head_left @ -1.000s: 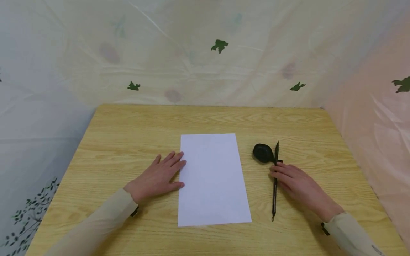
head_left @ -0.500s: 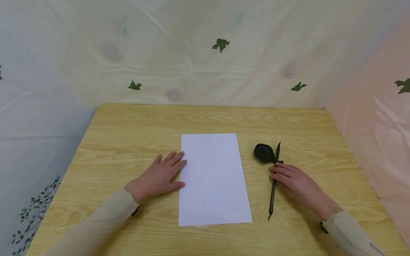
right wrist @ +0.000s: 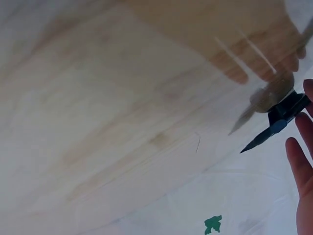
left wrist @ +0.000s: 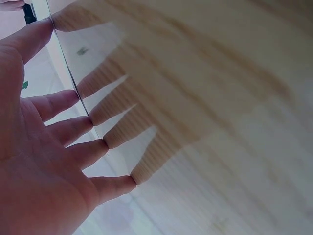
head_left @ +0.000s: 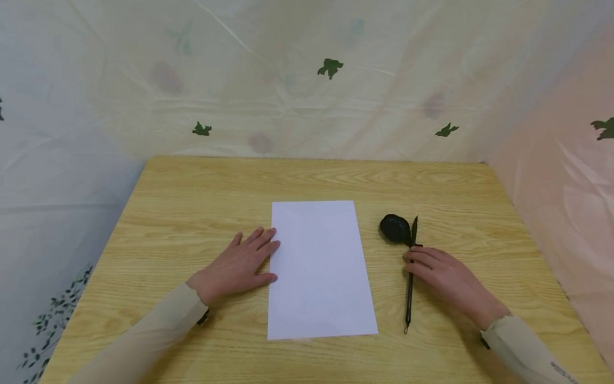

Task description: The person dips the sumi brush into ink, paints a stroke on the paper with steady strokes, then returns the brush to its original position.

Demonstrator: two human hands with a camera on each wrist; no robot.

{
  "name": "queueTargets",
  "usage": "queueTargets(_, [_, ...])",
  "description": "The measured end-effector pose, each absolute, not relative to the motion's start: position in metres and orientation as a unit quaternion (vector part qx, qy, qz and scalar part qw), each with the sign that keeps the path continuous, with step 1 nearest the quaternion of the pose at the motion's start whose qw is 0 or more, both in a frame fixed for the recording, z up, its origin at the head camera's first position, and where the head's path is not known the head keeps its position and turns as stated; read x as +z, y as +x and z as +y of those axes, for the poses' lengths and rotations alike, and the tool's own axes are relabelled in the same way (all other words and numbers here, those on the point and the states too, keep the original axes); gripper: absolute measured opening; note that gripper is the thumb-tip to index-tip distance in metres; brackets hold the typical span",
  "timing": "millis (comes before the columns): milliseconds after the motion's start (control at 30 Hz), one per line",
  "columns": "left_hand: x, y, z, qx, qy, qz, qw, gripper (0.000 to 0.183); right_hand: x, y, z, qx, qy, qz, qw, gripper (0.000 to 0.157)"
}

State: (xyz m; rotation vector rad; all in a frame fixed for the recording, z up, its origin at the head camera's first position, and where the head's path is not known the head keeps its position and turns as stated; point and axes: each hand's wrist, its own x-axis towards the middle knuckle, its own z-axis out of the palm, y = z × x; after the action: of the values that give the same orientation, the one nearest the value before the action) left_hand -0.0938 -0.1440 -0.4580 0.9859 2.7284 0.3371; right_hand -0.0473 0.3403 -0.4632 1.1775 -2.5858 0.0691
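Observation:
A white sheet of paper [head_left: 316, 272] lies flat on the wooden table. My left hand [head_left: 232, 271] rests at its left edge with spread fingers, the thumb and fingertips touching the paper. In the left wrist view, that hand [left wrist: 46, 142] shows its straight fingers meeting the shiny surface. To the right, my right hand [head_left: 448, 280] pinches the dark handle of a writing brush [head_left: 409, 304]. The brush's pointed dark tip [right wrist: 259, 139] also shows in the right wrist view. Beside the tip sits a small black ink dish [head_left: 395, 228], its narrow end by the brush; my fingers partly cover this spot.
The wood-grain table [head_left: 216, 186] has a glossy top that mirrors the hands. A pale cloth [head_left: 268, 69] with green bird shapes hangs behind it, and more cloth [head_left: 566, 176] hangs along the right side.
The brush's lower end swings a little to the left, then slightly back to the right, and its tip ends slightly nearer to me. My left hand and the paper stay in place.

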Motion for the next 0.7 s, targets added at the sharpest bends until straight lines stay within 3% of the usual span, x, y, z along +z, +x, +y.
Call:
queueTargets(400, [-0.458,-0.095,-0.145,0.109,0.342,0.927,0.108,0.077,-0.448,-0.043,0.342,-0.008,0.41,-0.879,0.243,0.051])
queueTargets(700, [-0.458,-0.094,-0.145,0.108,0.341,0.928,0.107,0.077,-0.424,-0.044,0.338,0.123,0.351,-0.876,0.309,0.043])
